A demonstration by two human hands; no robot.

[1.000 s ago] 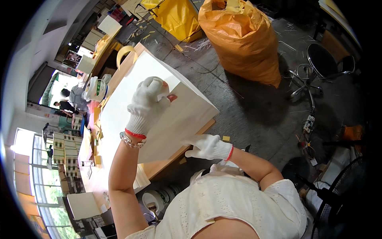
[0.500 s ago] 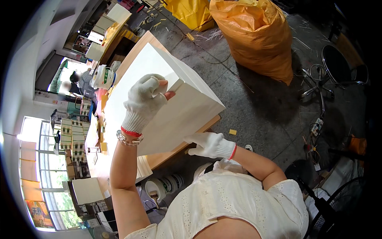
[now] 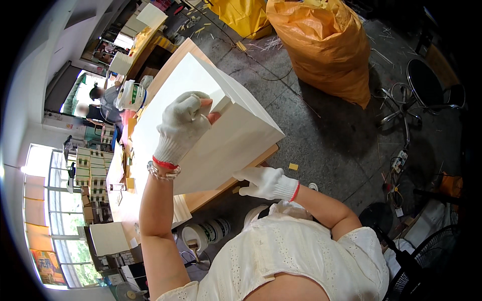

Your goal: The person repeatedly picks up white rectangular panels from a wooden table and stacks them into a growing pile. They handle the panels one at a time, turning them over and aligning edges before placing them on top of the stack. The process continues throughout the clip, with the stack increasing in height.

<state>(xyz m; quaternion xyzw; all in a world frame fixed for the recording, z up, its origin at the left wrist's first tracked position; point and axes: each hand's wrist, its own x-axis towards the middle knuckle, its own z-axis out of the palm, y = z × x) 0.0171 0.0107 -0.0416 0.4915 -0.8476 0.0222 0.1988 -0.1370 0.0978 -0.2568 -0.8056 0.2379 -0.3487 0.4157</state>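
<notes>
My left hand (image 3: 183, 120), in a white knit glove with bare thumb and fingertip, is over a large white paper stack (image 3: 228, 143) on the wooden table. Thumb and forefinger are closed at the edge of a white sheet (image 3: 219, 96), whose corner stands up beside them. Part of that grip is hidden by the glove. My right hand (image 3: 266, 183), gloved too, is by the stack's near lower edge. Its fingers are stretched out with the thumb apart, and it holds nothing I can see. Whether its fingertips touch the paper I cannot tell.
The wooden table (image 3: 208, 196) bears the stack. A white tub (image 3: 131, 96) stands at its far left side, and a bucket with a brush (image 3: 196, 238) sits below. Orange (image 3: 321, 50) and yellow (image 3: 241, 17) sacks, a stool (image 3: 401, 103) and a fan (image 3: 427, 261) stand around.
My left hand has shifted only very slightly at the sheet's edge. My right hand stays almost where it was. A person in the far left background has moved a little.
</notes>
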